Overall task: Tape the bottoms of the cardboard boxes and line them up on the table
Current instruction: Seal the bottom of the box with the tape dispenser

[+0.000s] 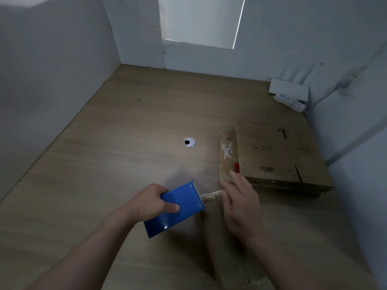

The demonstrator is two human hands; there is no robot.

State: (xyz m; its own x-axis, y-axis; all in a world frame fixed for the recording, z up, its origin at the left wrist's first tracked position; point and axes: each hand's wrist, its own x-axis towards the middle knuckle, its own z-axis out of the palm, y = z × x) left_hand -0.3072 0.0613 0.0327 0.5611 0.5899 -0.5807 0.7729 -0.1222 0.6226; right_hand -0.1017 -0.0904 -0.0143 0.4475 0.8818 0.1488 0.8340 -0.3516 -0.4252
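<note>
One box's [215, 248] far edge: left hand [154, 203] grips dispenser [180, 212], right hand [240, 201] presses

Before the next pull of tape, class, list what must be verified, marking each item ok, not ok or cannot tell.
1. Left hand grips the blue tape dispenser: ok.
2. Right hand lies flat on the box: ok.
3. Tape runs from dispenser to box: ok.
4. Box flaps meet flush under the tape: cannot tell.
5. Stack of flat cardboard lies close by on the right: ok.
</note>
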